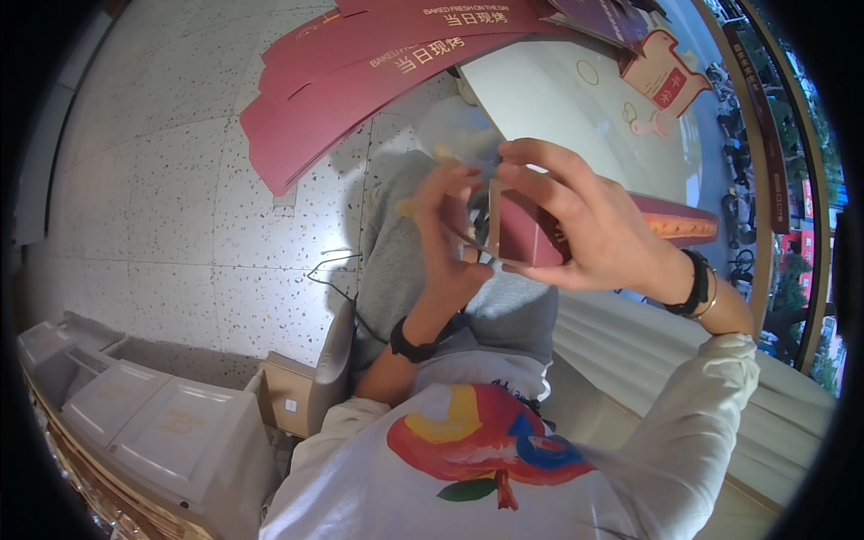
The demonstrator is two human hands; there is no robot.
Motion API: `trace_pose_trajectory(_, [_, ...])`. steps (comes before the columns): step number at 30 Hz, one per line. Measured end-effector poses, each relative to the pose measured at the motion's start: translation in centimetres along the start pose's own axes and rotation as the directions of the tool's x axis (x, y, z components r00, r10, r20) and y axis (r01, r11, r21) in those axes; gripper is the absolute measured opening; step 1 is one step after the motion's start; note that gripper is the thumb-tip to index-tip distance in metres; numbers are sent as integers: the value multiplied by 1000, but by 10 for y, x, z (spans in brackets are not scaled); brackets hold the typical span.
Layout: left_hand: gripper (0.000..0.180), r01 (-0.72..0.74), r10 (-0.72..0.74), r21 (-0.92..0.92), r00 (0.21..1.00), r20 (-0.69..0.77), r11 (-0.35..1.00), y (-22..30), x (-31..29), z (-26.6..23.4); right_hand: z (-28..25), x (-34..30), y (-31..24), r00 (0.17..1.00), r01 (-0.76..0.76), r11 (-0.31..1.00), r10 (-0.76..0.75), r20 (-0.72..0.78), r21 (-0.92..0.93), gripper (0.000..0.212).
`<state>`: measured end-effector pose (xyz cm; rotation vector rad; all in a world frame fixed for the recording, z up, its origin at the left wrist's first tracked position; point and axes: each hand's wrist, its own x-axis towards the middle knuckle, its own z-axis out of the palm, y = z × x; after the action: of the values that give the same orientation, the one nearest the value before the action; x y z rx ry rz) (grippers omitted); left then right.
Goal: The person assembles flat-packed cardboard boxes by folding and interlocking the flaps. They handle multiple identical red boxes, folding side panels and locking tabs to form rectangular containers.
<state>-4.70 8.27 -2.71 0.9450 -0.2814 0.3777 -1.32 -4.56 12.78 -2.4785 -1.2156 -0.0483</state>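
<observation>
A long maroon cardboard box (526,229) lies sideways above my lap, its end facing left and a picture of baked food along its side to the right. My right hand (598,220) wraps over it from above, thumb along the lower edge and fingers over the top. At the left end, my left hand (445,247) is curled with its fingers and thumb at the end flap and rim. The inside of the box is mostly hidden by my fingers.
Flat maroon carton sheets (360,85) fan out over the far edge of a white table (540,85). A red-and-cream cut-out card (661,76) stands at the far right. Lidded white bins (171,418) and an open brown carton (288,396) sit at the lower left; a window (810,225) is right.
</observation>
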Motion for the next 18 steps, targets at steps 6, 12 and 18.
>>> trace_pose_trajectory(6, [92, 447, -411, -409, 894, 177, 796, 2, 4, 21, -4, 5, 0, 990, 132, 989, -129, 61, -64, 35])
trace_pose_trajectory(12, [74, 519, -384, -711, 849, 363, 475, 9, -8, 24, -1, 7, 2, 974, 226, 961, -223, 31, -157, 24])
trace_pose_trajectory(18, [56, 462, -287, -834, 878, 382, 302, 14, -8, 28, -7, 6, -3, 968, 246, 961, -251, -23, -128, 26])
